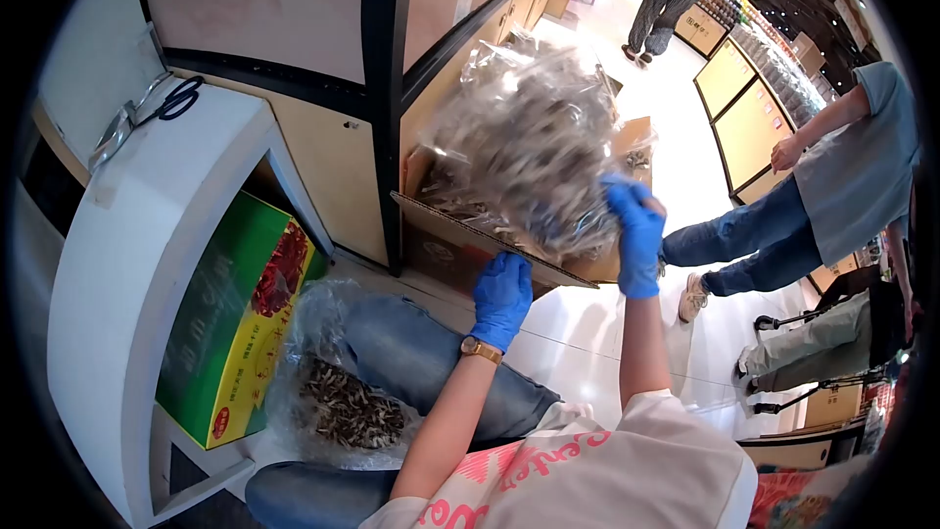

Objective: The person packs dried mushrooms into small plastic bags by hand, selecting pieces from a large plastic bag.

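Both hands wear blue gloves. My right hand (636,235) is closed on the right edge of a large clear plastic bag (539,142), blurred by motion, with brownish dried pieces inside. The bag is over an open cardboard box (460,253) that holds more clear-wrapped pieces. At the box's near flap (499,235) is my left hand (502,300), its fingers bent against the cardboard edge. An open clear bag (352,407) of dark and pale dried strips lies on the floor by my legs.
A white stand (83,264) at the left bears scissors (179,98) and a metal tool (115,137); a green and yellow box (230,323) sits inside it. Wooden cabinets (328,167) rise behind. Several people stand at the right, one in a grey shirt (852,176) nearby.
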`<state>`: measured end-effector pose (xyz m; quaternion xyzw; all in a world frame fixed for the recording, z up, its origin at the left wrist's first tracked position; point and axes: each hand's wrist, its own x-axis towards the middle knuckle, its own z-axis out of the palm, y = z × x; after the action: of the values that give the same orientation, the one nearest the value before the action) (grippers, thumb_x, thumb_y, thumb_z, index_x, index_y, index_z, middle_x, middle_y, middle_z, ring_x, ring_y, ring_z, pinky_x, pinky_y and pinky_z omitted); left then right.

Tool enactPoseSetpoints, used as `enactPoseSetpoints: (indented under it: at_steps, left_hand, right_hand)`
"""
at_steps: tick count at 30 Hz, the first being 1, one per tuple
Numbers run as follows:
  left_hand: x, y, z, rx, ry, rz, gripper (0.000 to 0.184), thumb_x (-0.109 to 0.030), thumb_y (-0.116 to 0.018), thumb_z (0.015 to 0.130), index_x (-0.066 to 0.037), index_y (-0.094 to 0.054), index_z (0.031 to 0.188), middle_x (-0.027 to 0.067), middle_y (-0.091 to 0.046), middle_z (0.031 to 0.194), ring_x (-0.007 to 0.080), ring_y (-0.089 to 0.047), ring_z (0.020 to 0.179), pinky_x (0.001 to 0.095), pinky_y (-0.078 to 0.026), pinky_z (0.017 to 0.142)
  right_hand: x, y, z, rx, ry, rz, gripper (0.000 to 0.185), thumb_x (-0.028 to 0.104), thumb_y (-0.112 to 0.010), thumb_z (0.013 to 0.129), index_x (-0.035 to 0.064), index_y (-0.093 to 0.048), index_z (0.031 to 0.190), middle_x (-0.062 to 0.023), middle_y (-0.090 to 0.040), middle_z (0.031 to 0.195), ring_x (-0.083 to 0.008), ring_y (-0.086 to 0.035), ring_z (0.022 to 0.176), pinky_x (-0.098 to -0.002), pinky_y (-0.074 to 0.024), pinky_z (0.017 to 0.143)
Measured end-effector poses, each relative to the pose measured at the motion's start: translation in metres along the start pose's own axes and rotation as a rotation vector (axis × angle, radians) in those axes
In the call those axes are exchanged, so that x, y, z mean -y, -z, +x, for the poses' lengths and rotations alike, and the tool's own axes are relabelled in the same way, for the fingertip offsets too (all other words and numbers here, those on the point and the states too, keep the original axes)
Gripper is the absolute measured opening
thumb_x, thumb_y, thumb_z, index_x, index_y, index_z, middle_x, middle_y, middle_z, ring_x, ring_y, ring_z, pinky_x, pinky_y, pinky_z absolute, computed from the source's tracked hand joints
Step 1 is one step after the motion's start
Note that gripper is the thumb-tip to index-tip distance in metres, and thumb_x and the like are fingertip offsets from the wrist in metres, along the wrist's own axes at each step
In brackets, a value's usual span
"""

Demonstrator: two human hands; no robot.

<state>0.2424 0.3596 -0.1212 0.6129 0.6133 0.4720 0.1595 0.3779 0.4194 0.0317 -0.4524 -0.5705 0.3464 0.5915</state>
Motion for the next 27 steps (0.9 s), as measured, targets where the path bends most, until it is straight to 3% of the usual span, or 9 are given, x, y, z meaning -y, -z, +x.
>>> enactPoseSetpoints:
  at_steps: [3, 7, 9, 11, 16, 17, 23, 25, 27]
  left_hand:
    - [0.000, -0.003, 0.001, 0.004, 0.004, -0.023, 0.013, -0.020, -0.052, 0.085, -0.008, -0.055, 0.088, 0.0135, -0.058, 0.090, 0.0341, -0.056, 0.083, 0.0447, -0.045, 0.071]
    - [0.001, -0.004, 0.003, 0.019, 0.027, -0.087, 0.013, -0.019, -0.052, 0.084, -0.008, -0.056, 0.089, 0.0133, -0.058, 0.091, 0.0335, -0.057, 0.083, 0.0432, -0.047, 0.071]
    - [0.002, -0.003, 0.002, 0.028, 0.031, -0.118, 0.014, -0.019, -0.052, 0.084, -0.008, -0.056, 0.090, 0.0138, -0.059, 0.091, 0.0339, -0.058, 0.082, 0.0433, -0.047, 0.071]
    - [0.002, -0.003, 0.003, 0.040, 0.032, -0.152, 0.014, -0.019, -0.052, 0.084, -0.007, -0.056, 0.090, 0.0143, -0.059, 0.091, 0.0343, -0.058, 0.082, 0.0434, -0.047, 0.070]
    - [0.002, 0.001, 0.003, 0.067, 0.062, -0.174, 0.016, -0.020, -0.052, 0.084, -0.006, -0.057, 0.090, 0.0157, -0.061, 0.090, 0.0348, -0.059, 0.081, 0.0434, -0.047, 0.069]
    - [0.002, 0.001, 0.002, 0.073, 0.066, -0.177, 0.016, -0.020, -0.052, 0.084, -0.006, -0.057, 0.090, 0.0157, -0.061, 0.090, 0.0348, -0.059, 0.081, 0.0434, -0.047, 0.069]
    - [-0.005, 0.019, 0.002, 0.128, 0.175, -0.106, 0.024, -0.026, -0.051, 0.082, -0.006, -0.063, 0.075, 0.0162, -0.063, 0.075, 0.0360, -0.060, 0.071, 0.0442, -0.048, 0.064]
    - [-0.016, 0.034, 0.002, 0.384, 0.369, -0.132, 0.027, -0.027, -0.053, 0.078, -0.006, -0.066, 0.068, 0.0169, -0.064, 0.074, 0.0350, -0.062, 0.069, 0.0444, -0.049, 0.063]
    - [-0.012, 0.029, -0.010, 0.465, 0.304, -0.012, 0.028, -0.028, -0.052, 0.075, -0.006, -0.067, 0.067, 0.0181, -0.064, 0.077, 0.0347, -0.063, 0.069, 0.0436, -0.050, 0.063]
  right_hand:
    - [-0.016, 0.001, 0.043, -0.173, -0.008, 0.341, 0.021, 0.015, -0.059, 0.088, 0.0012, -0.063, 0.103, -0.0054, -0.065, 0.086, -0.0122, -0.061, 0.074, -0.0242, -0.0481, 0.067]
    - [-0.018, -0.041, 0.087, -0.067, -0.227, 0.536, 0.032, 0.037, -0.058, 0.088, 0.0134, -0.056, 0.109, -0.0037, -0.061, 0.097, -0.0152, -0.059, 0.080, -0.0296, -0.0502, 0.066]
    - [-0.049, -0.053, 0.115, -0.092, -0.398, 0.436, 0.045, 0.045, -0.059, 0.085, 0.0127, -0.053, 0.115, -0.0057, -0.058, 0.104, -0.0182, -0.058, 0.080, -0.0302, -0.0505, 0.067]
    - [-0.054, -0.060, 0.119, 0.040, -0.448, 0.316, 0.045, 0.048, -0.064, 0.081, 0.0074, -0.053, 0.098, -0.0068, -0.059, 0.088, -0.0187, -0.061, 0.068, -0.0311, -0.0535, 0.054]
    - [-0.043, -0.034, 0.111, 0.102, -0.277, -0.502, 0.076, 0.073, -0.035, 0.082, 0.0013, -0.062, 0.081, -0.0080, -0.054, 0.054, -0.0152, -0.057, 0.050, -0.0253, -0.0406, 0.046]
    - [-0.045, -0.022, 0.105, 0.058, -0.270, -0.372, 0.068, 0.063, -0.036, 0.088, 0.0006, -0.063, 0.088, -0.0067, -0.060, 0.055, -0.0110, -0.050, 0.041, -0.0234, -0.0330, 0.038]
    - [-0.040, 0.055, 0.028, 0.002, -0.264, -0.343, 0.061, 0.056, -0.038, 0.092, 0.0034, -0.065, 0.076, -0.0065, -0.060, 0.055, -0.0102, -0.052, 0.041, -0.0202, -0.0320, 0.036]
    - [-0.064, 0.081, 0.007, 0.066, -0.275, -0.448, 0.058, 0.053, -0.041, 0.092, 0.0041, -0.062, 0.070, -0.0071, -0.062, 0.057, -0.0110, -0.054, 0.041, -0.0187, -0.0317, 0.036]
    - [-0.071, 0.107, -0.020, 0.262, -0.532, -0.492, 0.045, 0.043, -0.047, 0.092, 0.0046, -0.062, 0.073, -0.0060, -0.065, 0.065, -0.0108, -0.057, 0.045, -0.0220, -0.0382, 0.041]
